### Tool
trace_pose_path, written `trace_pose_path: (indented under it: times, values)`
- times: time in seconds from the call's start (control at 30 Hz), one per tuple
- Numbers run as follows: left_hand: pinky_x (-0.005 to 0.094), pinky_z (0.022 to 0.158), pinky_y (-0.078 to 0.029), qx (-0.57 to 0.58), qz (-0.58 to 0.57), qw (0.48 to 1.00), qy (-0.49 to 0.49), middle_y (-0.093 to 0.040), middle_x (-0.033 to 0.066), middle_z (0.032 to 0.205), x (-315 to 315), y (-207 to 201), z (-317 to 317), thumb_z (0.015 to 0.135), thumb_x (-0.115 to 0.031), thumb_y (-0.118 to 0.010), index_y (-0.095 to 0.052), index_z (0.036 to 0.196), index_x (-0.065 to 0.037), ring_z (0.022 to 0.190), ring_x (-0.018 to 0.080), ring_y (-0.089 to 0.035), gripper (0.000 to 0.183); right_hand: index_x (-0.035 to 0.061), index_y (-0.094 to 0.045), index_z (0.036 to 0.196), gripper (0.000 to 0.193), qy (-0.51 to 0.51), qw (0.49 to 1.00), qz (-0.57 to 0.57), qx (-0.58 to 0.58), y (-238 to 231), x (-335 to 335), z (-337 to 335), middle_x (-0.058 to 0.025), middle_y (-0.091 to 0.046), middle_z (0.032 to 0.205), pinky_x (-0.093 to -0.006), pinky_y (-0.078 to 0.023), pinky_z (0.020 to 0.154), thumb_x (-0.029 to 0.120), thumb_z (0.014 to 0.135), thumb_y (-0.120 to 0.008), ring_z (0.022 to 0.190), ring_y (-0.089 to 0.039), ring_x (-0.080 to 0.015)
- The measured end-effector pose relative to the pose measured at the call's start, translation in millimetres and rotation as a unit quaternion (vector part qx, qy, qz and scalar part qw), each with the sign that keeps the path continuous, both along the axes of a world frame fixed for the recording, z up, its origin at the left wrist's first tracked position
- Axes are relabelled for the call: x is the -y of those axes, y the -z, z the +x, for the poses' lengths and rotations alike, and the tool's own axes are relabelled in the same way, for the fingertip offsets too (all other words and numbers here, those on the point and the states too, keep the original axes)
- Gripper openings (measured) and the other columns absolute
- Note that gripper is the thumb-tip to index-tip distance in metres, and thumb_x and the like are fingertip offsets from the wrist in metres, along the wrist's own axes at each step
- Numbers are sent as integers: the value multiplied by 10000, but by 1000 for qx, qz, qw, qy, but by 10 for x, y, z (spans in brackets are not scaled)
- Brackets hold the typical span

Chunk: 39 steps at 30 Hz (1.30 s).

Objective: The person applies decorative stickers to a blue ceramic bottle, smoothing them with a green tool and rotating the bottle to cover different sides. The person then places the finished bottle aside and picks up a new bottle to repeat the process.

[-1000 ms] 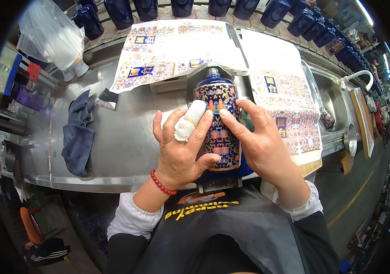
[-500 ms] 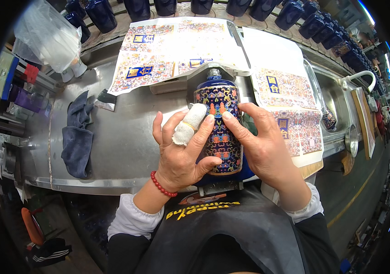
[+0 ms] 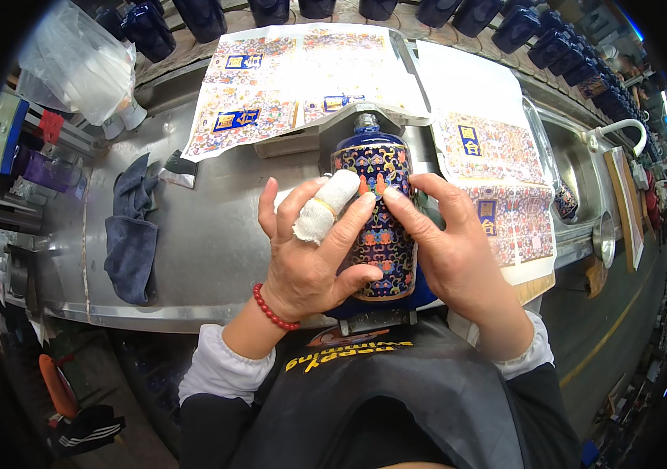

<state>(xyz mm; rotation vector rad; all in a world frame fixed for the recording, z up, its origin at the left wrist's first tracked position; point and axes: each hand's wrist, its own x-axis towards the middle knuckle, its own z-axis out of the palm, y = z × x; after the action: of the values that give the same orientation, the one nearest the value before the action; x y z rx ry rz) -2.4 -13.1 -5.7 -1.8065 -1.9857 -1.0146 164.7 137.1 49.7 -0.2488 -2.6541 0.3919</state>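
A dark blue bottle [image 3: 384, 250] with a colourful floral pattern on its face lies in front of me, its neck pointing away. My left hand [image 3: 310, 246] rests over its left side, index fingertip and thumb on the pattern, the other fingers spread. White cloth wrapping [image 3: 327, 207] covers one finger, held by a yellow band. From the right, my right hand [image 3: 450, 242] sets its thumb on the middle of the pattern, near the left index fingertip. Its index finger reaches along the bottle's right edge. Neither hand wraps round the bottle.
Printed floral sheets [image 3: 247, 86] lie beyond the bottle, and more sheets [image 3: 497, 172] at the right. A dark blue cloth [image 3: 132, 234] lies on the steel bench [image 3: 193, 258]. Blue bottles [image 3: 271, 9] line the back. A sink [image 3: 572, 156] with a tap stands right.
Both hands stay on the bottle with almost the same finger positions. The left hand has shifted very slightly; the view has tilted a little.
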Motion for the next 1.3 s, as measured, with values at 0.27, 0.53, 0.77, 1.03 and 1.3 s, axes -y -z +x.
trace_pose_path:
  times: [0.27, 0.53, 0.77, 1.03, 1.3]
  values:
    - [589, 1185, -74, -31, -24, 999, 16, -599, 36, 1379, 14, -1, 77, 931, -762, -374, -583, 1415, -123, 1331, 287, -391, 828, 46, -608, 1348, 623, -5, 1000, 4, 1, 5, -18, -4, -198, -536, 1285, -447, -490, 952, -67, 737, -634, 1123, -581, -381]
    - [579, 1185, -77, 91, 32, 995, -16, -581, 66, 1390, 115, 155, 162, 932, -762, -384, -533, 1443, -37, 1310, 302, -399, 899, 86, -630, 1336, 586, -18, 1000, 21, 6, -3, 32, 38, -182, -530, 1310, -450, -475, 962, 4, 757, -666, 1151, -561, -373]
    - [581, 1181, -72, 50, 34, 998, -10, -595, 68, 1366, 157, 201, 192, 933, -757, -395, -554, 1433, -60, 1282, 303, -406, 873, 100, -631, 1340, 583, -10, 999, 41, 18, -11, 49, 44, -175, -523, 1323, -444, -477, 950, 23, 763, -668, 1153, -559, -366]
    - [584, 1182, -67, 65, -13, 997, -34, -597, 101, 1342, 191, 206, 316, 946, -748, -370, -617, 1387, -75, 1305, 326, -383, 841, 126, -634, 1345, 589, -4, 999, 38, 35, -4, 107, 100, -165, -506, 1364, -450, -463, 966, 30, 765, -669, 1186, -541, -360]
    - [586, 1181, -69, 67, -5, 998, -7, -590, 111, 1347, 181, 192, 257, 932, -762, -376, -586, 1411, -71, 1316, 327, -401, 868, 95, -599, 1377, 630, -4, 999, 24, 35, -4, 100, 103, -182, -512, 1358, -452, -464, 985, -11, 758, -651, 1188, -547, -375]
